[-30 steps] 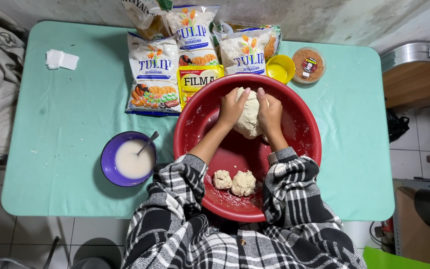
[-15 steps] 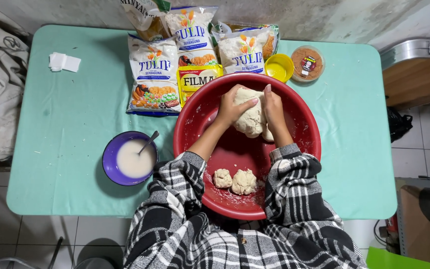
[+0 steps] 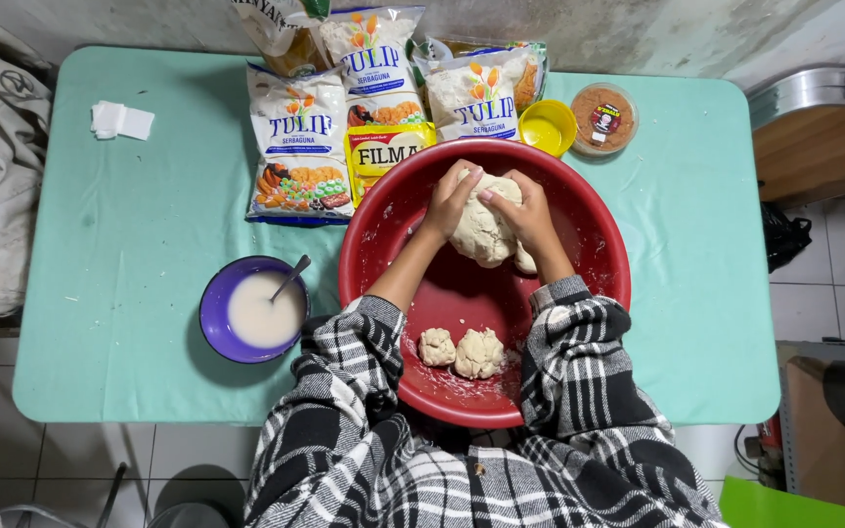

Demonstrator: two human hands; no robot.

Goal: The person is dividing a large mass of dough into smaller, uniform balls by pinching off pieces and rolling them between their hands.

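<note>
A large red basin [image 3: 599,293] sits on the pale green table [image 3: 139,244]. Inside it, toward the far side, lies a big lump of pale dough [image 3: 481,235]. My left hand [image 3: 452,200] presses on the lump's left top and my right hand [image 3: 525,215] clasps its right top, fingers meeting over it. Two small dough balls [image 3: 462,350] rest at the near side of the basin, apart from my hands. My checked sleeves cover the basin's near rim.
A purple bowl [image 3: 215,323] of white liquid with a spoon stands left of the basin. Flour bags [image 3: 295,147] and a yellow packet lie behind it, with a yellow lid [image 3: 548,127] and a brown-filled tub [image 3: 603,117]. Folded white paper [image 3: 121,120] lies far left.
Both hands have shifted on the dough lump, rolling it slightly toward the far rim and closing together over its top. The small balls have stayed put.
</note>
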